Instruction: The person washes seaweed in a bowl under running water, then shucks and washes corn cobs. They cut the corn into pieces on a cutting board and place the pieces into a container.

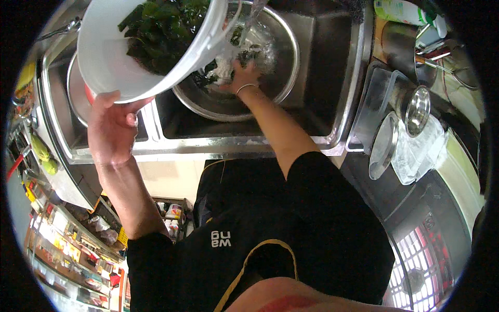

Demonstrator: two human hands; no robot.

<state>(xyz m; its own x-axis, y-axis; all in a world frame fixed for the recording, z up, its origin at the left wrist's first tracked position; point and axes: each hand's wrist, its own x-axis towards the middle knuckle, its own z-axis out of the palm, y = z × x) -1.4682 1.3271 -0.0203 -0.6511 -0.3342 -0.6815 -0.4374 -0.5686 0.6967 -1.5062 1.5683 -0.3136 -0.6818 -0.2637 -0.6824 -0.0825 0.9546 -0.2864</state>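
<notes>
My left hand (113, 124) grips the near rim of a large white plastic bucket (105, 66), tilted with its mouth towards me. Dark green leaves (163, 35) lie inside it. Beneath and to the right of the bucket, a round metal basin (294, 58) sits in the right sink compartment. Running water (253, 15) falls into this basin and foams up. In the splashing water is my right hand (245, 78), fingers spread, close to some loose leaf pieces (206, 76). Whether its fingertips touch any leaves cannot be made out.
A steel double sink (234, 146) spans the space before me. At its left, another metal bowl (74, 85) is partly hidden by the bucket. To the right stand a clear plastic container (372, 101), a steel bowl (418, 111), a round lid (384, 146) and a bottle (401, 11).
</notes>
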